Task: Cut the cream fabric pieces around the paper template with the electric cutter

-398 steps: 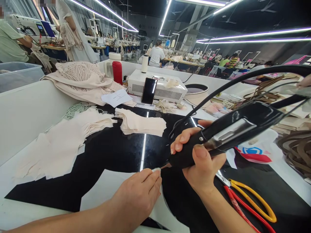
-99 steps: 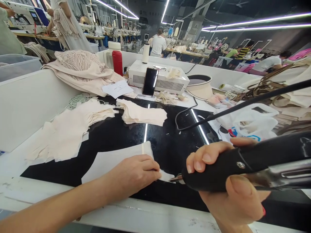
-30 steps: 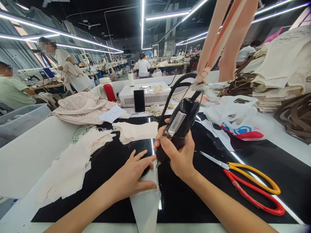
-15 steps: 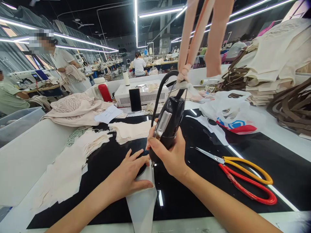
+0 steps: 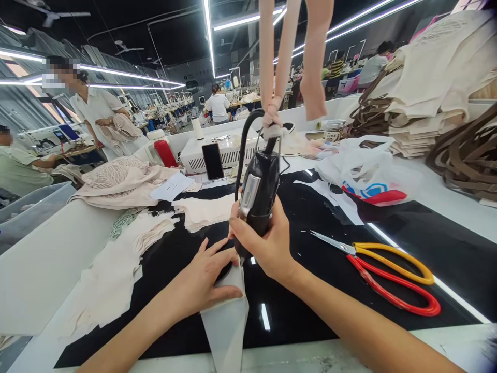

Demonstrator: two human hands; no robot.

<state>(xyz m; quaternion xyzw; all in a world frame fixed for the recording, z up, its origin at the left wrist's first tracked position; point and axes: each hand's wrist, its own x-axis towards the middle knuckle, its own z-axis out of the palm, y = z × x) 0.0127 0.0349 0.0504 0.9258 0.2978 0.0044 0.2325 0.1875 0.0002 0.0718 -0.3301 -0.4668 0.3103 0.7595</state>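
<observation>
My right hand is wrapped around a black corded handheld power tool with a silver lever on its side. The tool points down, its tip at the edge of a pale strip of fabric; whether it touches cannot be made out. Knotted peach cloth strips hold the tool from above. My left hand lies flat with fingers spread, pressing on the fabric and on a dark rounded piece mostly hidden beneath it. Right of my hands lie scissors with one yellow and one red handle.
Cream fabric pieces lie along the left, with another stack ahead. Behind stand a phone and a vented white box. A plastic bag and tall cloth piles occupy the right. Co-workers are farther off.
The view has shifted slightly. My right hand and the tool have moved a little left and down along the fabric edge. My left hand keeps its place on the fabric.
</observation>
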